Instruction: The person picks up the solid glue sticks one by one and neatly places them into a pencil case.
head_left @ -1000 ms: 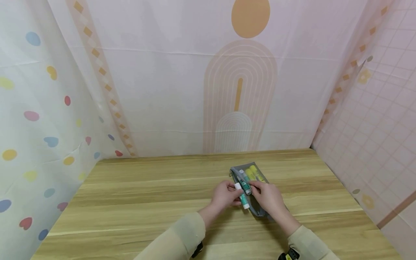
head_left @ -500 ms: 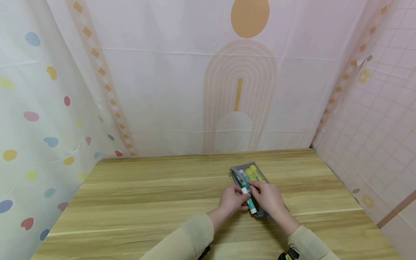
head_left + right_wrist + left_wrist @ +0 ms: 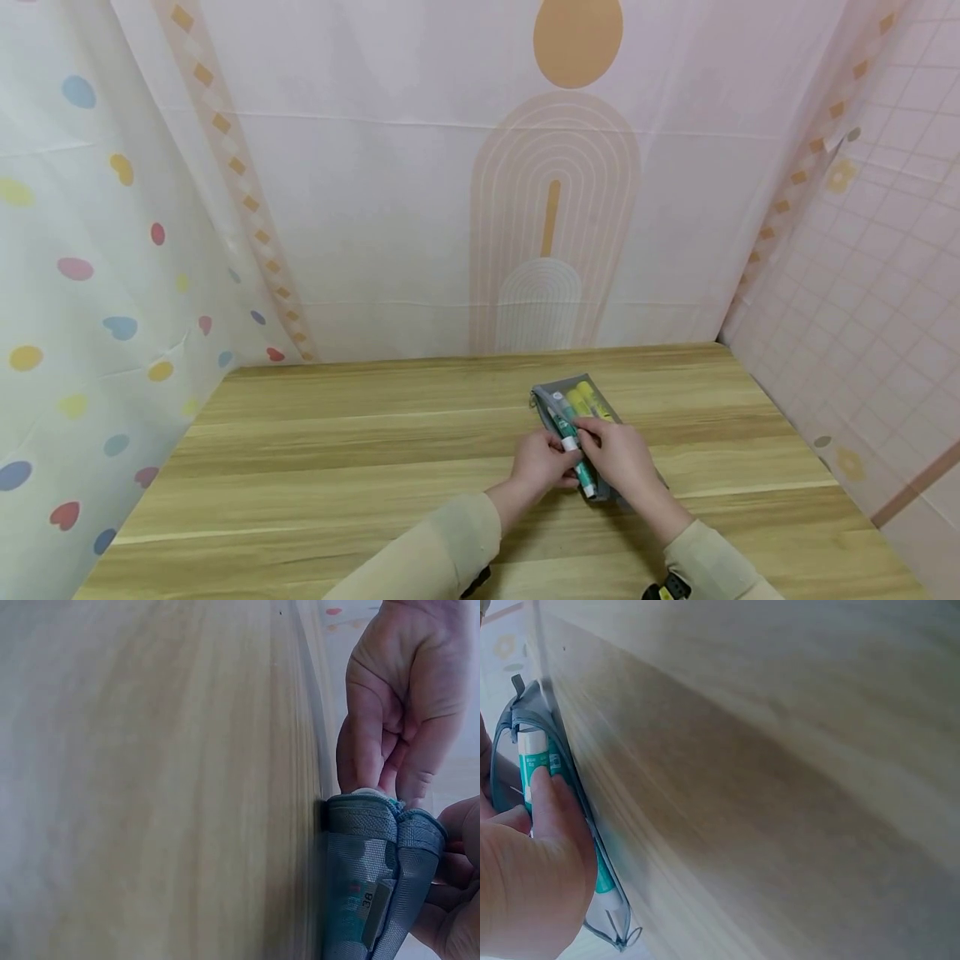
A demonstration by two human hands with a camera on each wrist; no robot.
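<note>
A grey mesh zip pouch [image 3: 557,386] lies on the table, its zip open along the near left side. My left hand [image 3: 536,462] holds a green-and-white glue stick [image 3: 582,473] at that opening; in the left wrist view this glue stick [image 3: 532,744] sits between the zip edges. My right hand [image 3: 619,454] pinches the pouch's upper edge, and in the right wrist view the right hand's fingers [image 3: 454,870] are beside the zip. Inside the pouch are another green glue stick [image 3: 564,426] and yellow sticks [image 3: 587,397], partly covered by mesh and hands.
The wooden table [image 3: 360,467] extends widely to the left of the pouch and some way to its right. Patterned cloth [image 3: 375,225] hangs behind the table and along both sides.
My left hand has moved to the right with the glue stick, from beside the pouch into its opening. The right hand and the pouch have stayed nearly still.
</note>
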